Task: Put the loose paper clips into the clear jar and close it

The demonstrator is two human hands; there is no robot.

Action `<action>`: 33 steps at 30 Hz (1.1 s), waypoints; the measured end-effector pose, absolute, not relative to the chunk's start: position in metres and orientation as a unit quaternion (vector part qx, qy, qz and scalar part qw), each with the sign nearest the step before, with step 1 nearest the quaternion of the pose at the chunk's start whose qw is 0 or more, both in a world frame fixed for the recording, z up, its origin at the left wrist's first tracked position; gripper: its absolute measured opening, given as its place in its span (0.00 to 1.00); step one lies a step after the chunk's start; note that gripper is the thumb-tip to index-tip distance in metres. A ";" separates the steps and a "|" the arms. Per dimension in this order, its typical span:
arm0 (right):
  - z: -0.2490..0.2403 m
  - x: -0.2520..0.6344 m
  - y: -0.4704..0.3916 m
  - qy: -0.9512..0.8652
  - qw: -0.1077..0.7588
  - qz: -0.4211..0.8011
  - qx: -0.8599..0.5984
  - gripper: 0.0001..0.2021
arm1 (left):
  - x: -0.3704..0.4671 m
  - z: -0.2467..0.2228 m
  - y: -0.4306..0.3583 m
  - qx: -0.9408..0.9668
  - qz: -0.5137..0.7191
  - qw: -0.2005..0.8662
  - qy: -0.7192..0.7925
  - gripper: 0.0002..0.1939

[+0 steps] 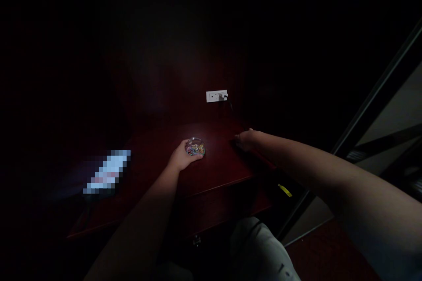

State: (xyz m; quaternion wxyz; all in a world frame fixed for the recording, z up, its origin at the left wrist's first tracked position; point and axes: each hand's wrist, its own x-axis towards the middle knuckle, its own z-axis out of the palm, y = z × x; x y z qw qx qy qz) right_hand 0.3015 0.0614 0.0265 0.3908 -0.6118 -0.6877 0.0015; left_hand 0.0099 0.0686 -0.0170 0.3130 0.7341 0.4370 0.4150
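Observation:
My left hand (184, 156) is wrapped around a small clear round container (195, 145) that stands on the dark red wooden desk (211, 175). Inside it lie several small loops in many colours, which look like rubber bands. Farther right, my right hand (244, 139) is low over the desk, apart from the container. Its fingers point left and down into deep shadow, so I cannot make out their pose or anything in them.
On the left, a lit screen (108, 173), blurred into blocks, stands on the desk. A white wall socket (216, 96) with a plug and dark cable is at the back. Below my right forearm lies a yellow strip (285, 190). A metal catch (197, 240) sits under the front edge.

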 end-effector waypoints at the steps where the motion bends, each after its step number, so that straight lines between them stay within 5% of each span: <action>1: 0.029 0.296 0.063 -0.700 0.349 0.011 -0.623 0.07 | 0.010 -0.018 0.070 0.734 0.415 0.318 0.434 0.38; 8: 0.045 0.255 0.057 -0.749 0.175 0.009 -0.638 0.20 | 0.008 -0.024 0.074 0.741 0.407 0.307 0.437 0.41; 11: 0.042 0.236 0.058 -0.764 0.245 0.007 -0.596 0.23 | 0.008 -0.022 0.072 0.741 0.407 0.301 0.440 0.40; 18: 0.013 0.185 0.073 -0.601 0.578 0.166 -0.526 0.18 | 0.006 -0.019 0.071 0.770 0.396 0.269 0.421 0.40; 33: -0.015 0.158 0.058 -0.704 0.525 0.130 -0.460 0.15 | 0.007 -0.023 0.073 0.776 0.403 0.269 0.404 0.39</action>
